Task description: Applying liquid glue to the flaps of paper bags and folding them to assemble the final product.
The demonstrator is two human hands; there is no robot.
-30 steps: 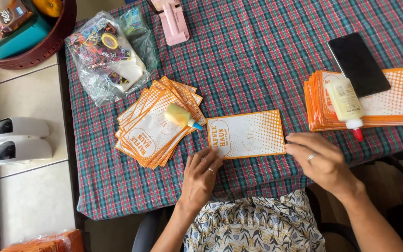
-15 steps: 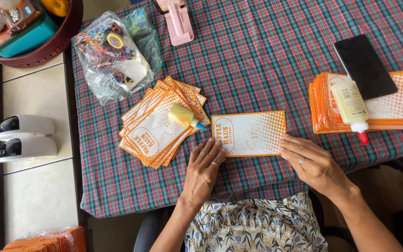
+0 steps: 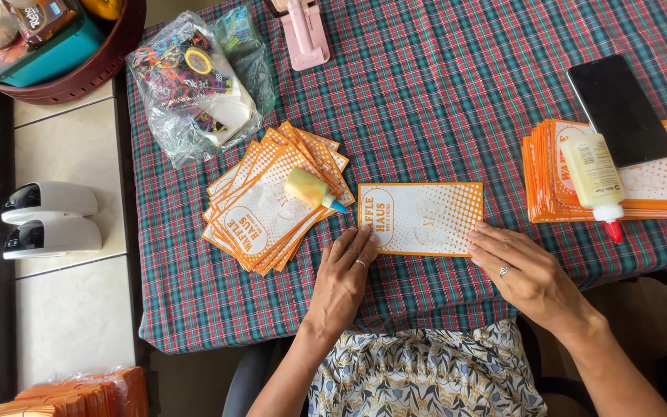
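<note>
Head view. A single orange-and-white printed sheet (image 3: 421, 218) lies flat at the centre of the frame on a red-and-green plaid tablecloth (image 3: 441, 100).

Left hand (image 3: 343, 279): placed just below the sheet's lower left corner, palm down. The fingers are extended and slightly spread, with the fingertips touching the sheet's left edge. Nothing is gripped.

Right hand (image 3: 530, 272): placed at the sheet's lower right corner, palm down. The fingers are extended and lie close together, with the tips pressing on the sheet's right edge. Nothing is gripped. A ring shows on one finger of each hand.

Left of the sheet: a fanned pile of like sheets (image 3: 272, 197), with a small yellow glue bottle with a blue tip (image 3: 312, 190) lying on top, tip pointing toward the single sheet.

Right edge of the frame: a squared stack of orange sheets (image 3: 658, 189). On it lie a larger glue bottle with a red tip (image 3: 596, 181) and a black phone (image 3: 619, 108), screen dark.

Upper left of the frame: a clear plastic bag of coloured items (image 3: 194, 85). Top centre: a pink stapler-like tool (image 3: 305, 32). Top left corner: a round brown basket (image 3: 79, 73) holding containers.
</note>
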